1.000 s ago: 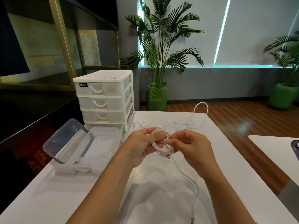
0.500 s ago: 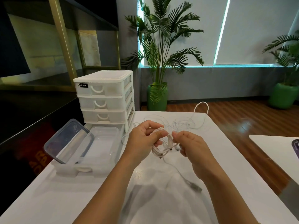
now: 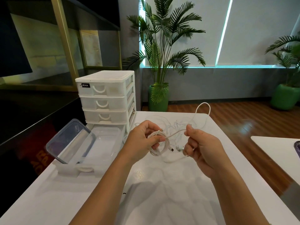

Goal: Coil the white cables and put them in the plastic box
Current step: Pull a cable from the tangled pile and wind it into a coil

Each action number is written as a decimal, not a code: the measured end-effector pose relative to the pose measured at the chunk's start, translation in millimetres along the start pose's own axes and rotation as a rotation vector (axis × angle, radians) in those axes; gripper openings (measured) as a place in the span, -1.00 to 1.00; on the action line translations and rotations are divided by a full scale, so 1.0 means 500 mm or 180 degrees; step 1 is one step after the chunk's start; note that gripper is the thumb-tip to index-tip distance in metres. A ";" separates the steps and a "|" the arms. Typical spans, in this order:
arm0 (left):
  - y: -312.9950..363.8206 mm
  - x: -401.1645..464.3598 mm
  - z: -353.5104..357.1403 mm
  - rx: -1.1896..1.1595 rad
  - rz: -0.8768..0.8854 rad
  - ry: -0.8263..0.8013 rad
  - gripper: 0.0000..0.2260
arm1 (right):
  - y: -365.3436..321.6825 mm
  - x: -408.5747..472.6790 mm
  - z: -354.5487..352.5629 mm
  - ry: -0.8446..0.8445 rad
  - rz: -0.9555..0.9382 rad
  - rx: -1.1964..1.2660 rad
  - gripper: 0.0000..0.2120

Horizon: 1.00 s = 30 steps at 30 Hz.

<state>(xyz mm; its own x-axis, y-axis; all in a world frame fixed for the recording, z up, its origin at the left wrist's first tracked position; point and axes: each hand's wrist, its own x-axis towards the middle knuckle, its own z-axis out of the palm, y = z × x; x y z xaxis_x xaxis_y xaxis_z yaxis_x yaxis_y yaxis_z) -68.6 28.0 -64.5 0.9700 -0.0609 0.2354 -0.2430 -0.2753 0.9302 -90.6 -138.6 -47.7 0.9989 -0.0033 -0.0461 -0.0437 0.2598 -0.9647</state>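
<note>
Now, from the head view, the left hand (image 3: pixel 142 140) is pinching the coiled white cable (image 3: pixel 159 146) above the desk (image 3: pixel 162 200), its grip narrow; the right hand (image 3: pixel 200 146) is gripping the loose tail. Light, limp and springy, it is probably best pinched across all loops; the plastic box (image 3: pixel 105 143) is waiting open just left.

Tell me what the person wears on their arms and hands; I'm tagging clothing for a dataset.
Nothing shows on them. The left hand and right hand are bare, with no gloves, rings or watch in view. Both forearms are uncovered down to the bottom edge of the picture; no sleeve appears.
</note>
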 end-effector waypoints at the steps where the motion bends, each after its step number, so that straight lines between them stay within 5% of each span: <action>1: -0.001 0.000 -0.003 0.0117 -0.0013 -0.0005 -0.89 | -0.002 0.000 -0.004 -0.0002 0.0003 0.0104 -0.79; 4: -0.004 0.000 -0.008 0.0282 -0.0121 -0.0024 -0.88 | -0.006 0.004 -0.019 0.0031 0.0023 0.0348 -0.80; 13: 0.014 -0.018 0.004 -0.0814 -0.0298 -0.0709 -0.73 | 0.017 0.023 -0.017 0.0641 0.0058 -0.0112 -0.81; 24: 0.037 -0.028 0.030 -0.0498 0.0227 -0.0305 -0.70 | 0.045 0.025 -0.003 0.0541 0.0175 -0.1059 -0.93; 30: 0.013 -0.014 0.025 0.0369 0.0292 0.0658 -0.88 | 0.052 0.026 0.002 0.0655 -0.0323 -0.1925 -0.78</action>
<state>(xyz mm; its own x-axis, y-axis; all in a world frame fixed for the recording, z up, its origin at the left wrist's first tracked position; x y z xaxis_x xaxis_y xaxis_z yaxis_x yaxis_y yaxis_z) -77.0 14.8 -63.4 0.9187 0.1034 0.3811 -0.3159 -0.3866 0.8665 -78.7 -131.0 -73.0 0.9778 -0.1999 0.0622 -0.0100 -0.3412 -0.9399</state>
